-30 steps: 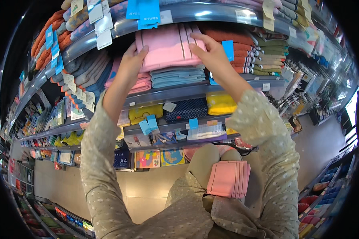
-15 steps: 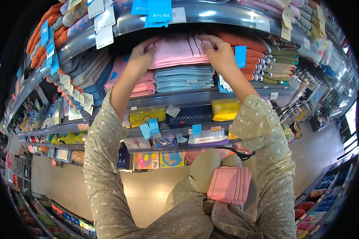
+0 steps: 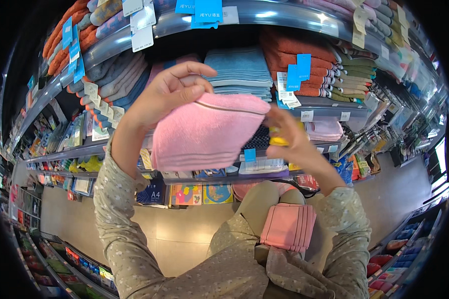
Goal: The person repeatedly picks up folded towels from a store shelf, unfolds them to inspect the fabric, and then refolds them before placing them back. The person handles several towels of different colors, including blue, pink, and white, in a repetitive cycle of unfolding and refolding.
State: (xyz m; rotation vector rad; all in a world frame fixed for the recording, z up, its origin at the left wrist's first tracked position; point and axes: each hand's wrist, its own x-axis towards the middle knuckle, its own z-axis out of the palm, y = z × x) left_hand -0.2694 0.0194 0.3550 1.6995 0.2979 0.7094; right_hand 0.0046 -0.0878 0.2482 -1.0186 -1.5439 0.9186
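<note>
A pink towel (image 3: 209, 132) with dark stripes along its edges hangs in front of the shelf, tilted. My left hand (image 3: 172, 94) pinches its upper edge between thumb and fingers. Just off the towel's right corner is my right hand (image 3: 292, 139), slightly blurred, its thumb and fingers apart. Behind the towel lies a stack of light blue towels (image 3: 239, 70), its top now showing. Another folded pink towel stack (image 3: 287, 226) rests on my lap.
Orange towels (image 3: 297, 55) with blue tags sit right of the blue stack, and grey-blue towels (image 3: 119, 84) to its left. A shelf edge (image 3: 264, 15) crosses overhead. Lower shelves hold more textiles, with picture books (image 3: 202, 194) at the bottom.
The pink towel has come off the blue stack, down and toward me, in my left hand. My right hand has left its edge and moved lower. The stack on my lap stays put.
</note>
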